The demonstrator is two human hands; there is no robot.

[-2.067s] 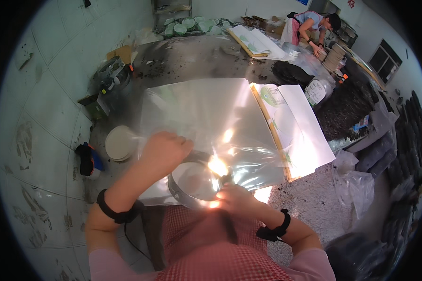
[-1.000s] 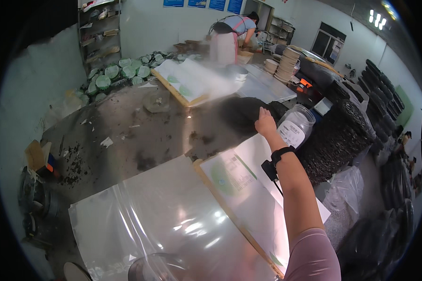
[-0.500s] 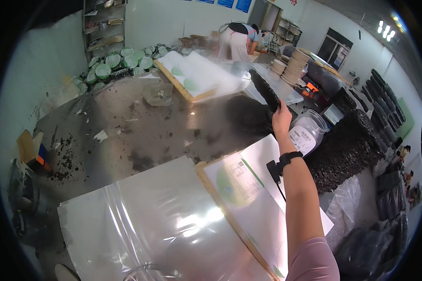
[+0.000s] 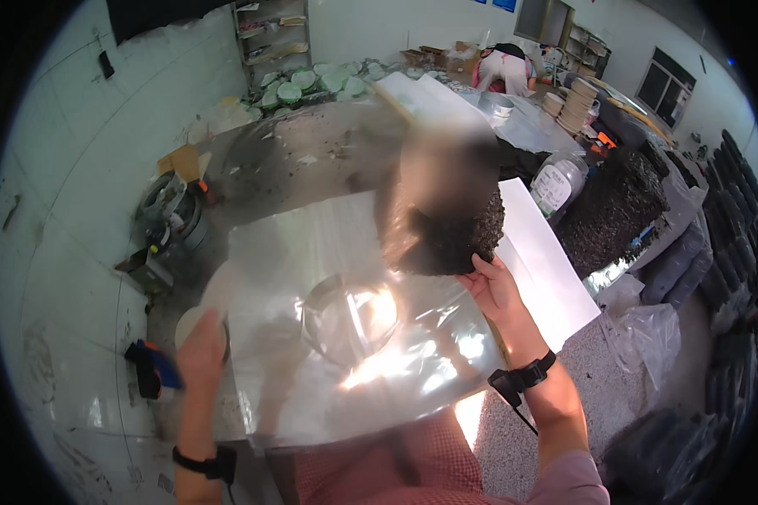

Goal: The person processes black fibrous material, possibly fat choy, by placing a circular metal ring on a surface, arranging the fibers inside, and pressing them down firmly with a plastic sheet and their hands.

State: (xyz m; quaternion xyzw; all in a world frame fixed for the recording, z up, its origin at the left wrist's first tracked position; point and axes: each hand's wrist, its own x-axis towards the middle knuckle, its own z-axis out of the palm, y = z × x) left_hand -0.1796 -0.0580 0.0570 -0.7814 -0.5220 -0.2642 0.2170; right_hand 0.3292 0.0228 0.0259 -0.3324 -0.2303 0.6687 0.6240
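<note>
My right hand (image 4: 494, 290) pinches the near corner of a dark, rough-edged bundle of sheets (image 4: 451, 248) that looks like dried seaweed. The upper part of this bundle is blurred. Below it lies a pile of clear plastic bags or film (image 4: 278, 379), glossy with reflections, its near edge close to my body. A round, see-through shape (image 4: 333, 324) shows on the film, too glary to name. At the left edge of the film is my left hand (image 4: 200, 353), smeared by motion, beside a pale round disc (image 4: 189, 328). Whether it grips anything is hidden by the blur.
A large dark block of similar sheets (image 4: 611, 206) and a clear labelled jar (image 4: 557, 181) stand at the right. White boards (image 4: 543, 261) lie beside the film. Green-and-white round bundles (image 4: 312, 82) line the back. A person (image 4: 505, 67) bends over farther off.
My right hand has brought the dark bundle from the jar back over the plastic film. My left hand has come into view at the left. The view has shifted.
</note>
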